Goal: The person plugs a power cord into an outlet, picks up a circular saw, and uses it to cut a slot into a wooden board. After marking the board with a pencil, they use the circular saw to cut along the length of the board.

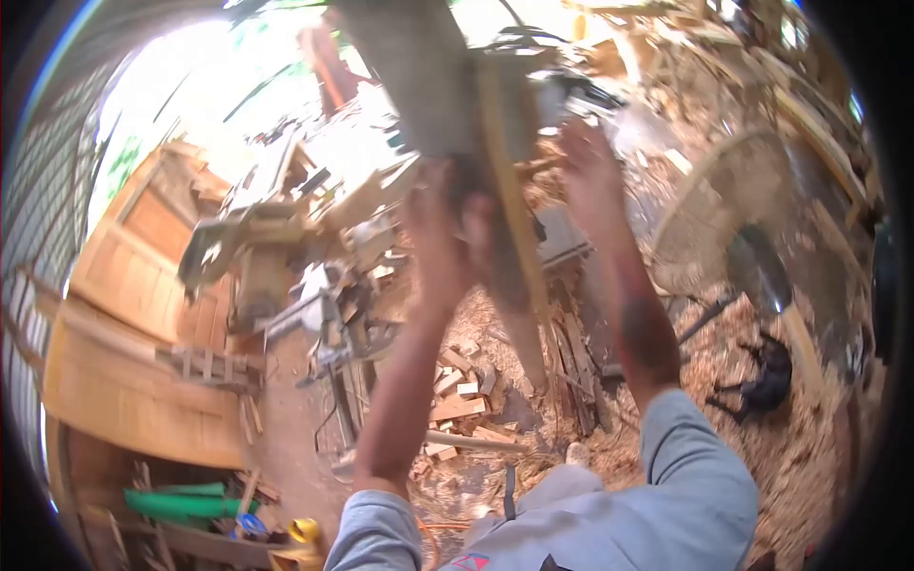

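Note:
A long grey board (409,86), blurred by motion, rises in front of me and runs off the top of the view. Beside it a second grey piece with a pale yellowish edge (497,162) slants down toward the floor. My left hand (440,228) is closed around the lower part of the grey board, its fingers partly smeared. To the right of the boards is my right hand (592,181), raised with its fingers stretched upward and apart from the board. Nothing shows in it.
Wood offcuts (457,404) and shavings cover the floor below. At left lean wooden door panels (133,381), near a cluttered machine bench (276,238). A large fan (724,209) stands at right, with a black dog (762,381) lying below it. Lumber (809,114) is stacked behind.

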`<state>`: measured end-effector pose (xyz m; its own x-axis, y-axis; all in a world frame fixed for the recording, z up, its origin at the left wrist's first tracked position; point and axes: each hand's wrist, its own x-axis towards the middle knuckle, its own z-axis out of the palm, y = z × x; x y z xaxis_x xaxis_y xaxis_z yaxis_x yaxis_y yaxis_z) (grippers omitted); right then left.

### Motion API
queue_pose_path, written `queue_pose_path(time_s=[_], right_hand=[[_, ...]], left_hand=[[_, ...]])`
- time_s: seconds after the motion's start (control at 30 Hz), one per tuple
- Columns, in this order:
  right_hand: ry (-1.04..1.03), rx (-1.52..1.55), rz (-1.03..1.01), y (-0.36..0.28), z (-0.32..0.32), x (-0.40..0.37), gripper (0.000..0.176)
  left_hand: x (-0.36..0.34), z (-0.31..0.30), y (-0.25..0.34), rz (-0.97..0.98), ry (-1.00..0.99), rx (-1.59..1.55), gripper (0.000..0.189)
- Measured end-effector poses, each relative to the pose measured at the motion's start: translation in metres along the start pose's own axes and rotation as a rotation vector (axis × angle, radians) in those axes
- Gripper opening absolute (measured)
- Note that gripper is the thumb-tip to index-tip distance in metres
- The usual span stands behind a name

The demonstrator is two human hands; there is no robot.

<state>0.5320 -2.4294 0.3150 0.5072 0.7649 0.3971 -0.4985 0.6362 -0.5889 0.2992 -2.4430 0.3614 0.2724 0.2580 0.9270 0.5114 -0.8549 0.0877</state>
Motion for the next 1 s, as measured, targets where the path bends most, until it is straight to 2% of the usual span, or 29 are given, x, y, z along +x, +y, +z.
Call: queue_pose_path(time_s=[0.03, 0.07, 0.1, 0.13, 0.17, 0.2, 0.23, 0.27, 0.3, 0.33, 0.37, 0.4, 0.43, 0.47, 0.53, 0.57, 0.6, 0.63, 0.67, 0.7, 0.77, 0.83, 0.9, 0.93, 0.97, 1.0], right_hand=[[-0.087, -0.518, -0.284, 0.019, -0.045, -0.015, 0.051], [0.268, -0.054, 0.022, 0.003, -0.032, -0.049, 0.050], [0.292, -0.245, -0.046, 0.043, -0.111, -0.064, 0.043], [0.302, -0.316, -0.014, 0.082, -0.215, -0.091, 0.032], [0.410, -0.386, 0.212, 0.095, -0.276, -0.150, 0.037], [0.405, -1.175, 0.317, 0.103, -0.315, -0.222, 0.036], [0.388, -1.227, 0.640, 0.077, -0.288, -0.298, 0.038], [0.105, -1.288, 0.200, 0.102, -0.324, -0.385, 0.037], [0.136, -1.453, 0.374, 0.095, -0.316, -0.469, 0.038], [0.153, -1.544, 0.558, 0.086, -0.291, -0.528, 0.040], [0.121, -1.616, 0.685, 0.089, -0.264, -0.583, 0.042], [0.050, -1.669, 0.769, 0.094, -0.239, -0.623, 0.044], [-0.056, -1.698, 0.802, 0.103, -0.215, -0.650, 0.046], [-0.177, -1.700, 0.778, 0.123, -0.191, -0.660, 0.047], [-0.371, -1.606, 0.598, 0.179, -0.146, -0.643, 0.051], [-0.410, -1.447, 0.712, 0.198, -0.064, -0.597, 0.031], [-0.385, -1.494, 0.620, 0.212, 0.022, -0.562, 0.032], [-0.246, -1.332, 0.603, 0.242, 0.059, -0.533, 0.036], [-0.064, -1.286, 0.305, 0.281, 0.076, -0.511, 0.038], [0.174, -1.287, 0.324, 0.309, 0.093, -0.490, 0.051], [0.405, -1.208, 0.531, 0.362, 0.072, -0.453, 0.061], [0.532, -1.107, 0.395, 0.357, 0.104, -0.462, 0.056], [0.455, -1.024, 0.624, 0.342, 0.077, -0.454, 0.048], [0.484, -1.065, 0.498, 0.347, 0.070, -0.454, 0.042], [0.595, -1.057, 0.507, 0.349, 0.052, -0.450, 0.038], [0.491, -1.241, 0.430, 0.339, 0.058, -0.450, 0.033]], left_hand=[[-0.033, -0.012, 0.012, -0.074, -0.031, -0.094, 0.066], [-0.077, -0.032, 0.034, -0.194, -0.055, -0.096, 0.066], [-0.136, -0.056, 0.048, -0.331, -0.283, -0.103, 0.092], [-0.197, -0.088, 0.058, -0.409, -0.402, -0.205, 0.083], [-0.254, -0.117, 0.072, -0.485, -0.518, -0.320, 0.074], [-0.297, -0.153, 0.080, -0.460, -0.510, -0.422, 0.054], [-0.340, -0.199, 0.091, -0.873, -0.807, -0.545, 0.038], [-0.412, -0.243, 0.098, -0.944, -0.747, -0.634, 0.026], [-0.469, -0.294, 0.101, -1.102, -1.018, -0.542, 0.033], [-0.509, -0.348, 0.104, -1.219, -1.115, -0.515, 0.035], [-0.575, -0.395, 0.111, -1.261, -1.078, -0.386, 0.035], [-0.556, -0.456, 0.114, -1.510, -0.965, -0.319, 0.037], [-0.580, -0.505, 0.110, -1.545, -0.955, -0.237, 0.038], [-0.602, -0.541, 0.097, -1.566, -0.943, -0.151, 0.038], [-0.606, -0.608, 0.049, -1.666, -1.162, 0.076, 0.039], [-0.580, -0.632, 0.028, -1.641, -1.090, 0.178, 0.038], [-0.553, -0.644, -0.002, -1.602, -1.002, 0.282, 0.037], [-0.543, -0.647, -0.028, -1.543, -0.857, 0.359, 0.037], [-0.538, -0.648, -0.053, -1.482, -0.717, 0.428, 0.037], [-0.535, -0.648, -0.083, -1.440, -0.647, 0.393, 0.038], [-0.511, -0.640, -0.129, -1.401, -0.598, 0.319, 0.040], [-0.489, -0.630, -0.160, -1.294, -0.473, 0.225, 0.042], [-0.464, -0.625, -0.175, -1.359, -0.309, -0.013, 0.044], [-0.460, -0.626, -0.181, -1.370, -0.310, -0.024, 0.044], [-0.458, -0.630, -0.189, -1.414, -0.304, -0.154, 0.042], [-0.460, -0.638, -0.203, -1.450, -0.299, -0.279, 0.041]])
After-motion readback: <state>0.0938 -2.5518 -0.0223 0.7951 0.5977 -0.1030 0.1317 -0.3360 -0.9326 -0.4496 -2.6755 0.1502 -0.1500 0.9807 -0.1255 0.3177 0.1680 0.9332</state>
